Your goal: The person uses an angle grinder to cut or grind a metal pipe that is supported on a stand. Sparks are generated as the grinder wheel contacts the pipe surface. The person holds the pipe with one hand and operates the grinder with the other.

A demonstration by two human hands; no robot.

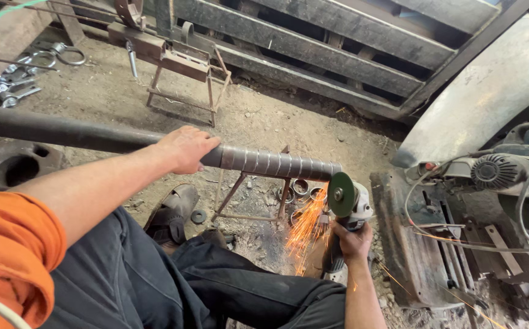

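Observation:
A long dark steel pipe point(63, 131) lies across a small metal stand point(249, 198), its right end marked with several ring-shaped bands point(280, 163). My left hand point(185, 148) grips the pipe from above, just left of the bands. My right hand point(351, 240) holds an angle grinder point(347, 210) upright by its body. Its green disc point(341, 194) touches the pipe's end, and orange sparks point(304, 228) spray down toward the ground. Several cut pipe rings point(301, 190) lie on the ground under the pipe's end.
A second rusty stand point(185, 79) sits farther back on the dirt floor. Metal clamps and rings point(27, 76) lie at upper left. A machine with a motor and cables point(496, 176) stands at right, beside a heavy steel block point(411, 244). My shoe point(173, 213) rests below the pipe.

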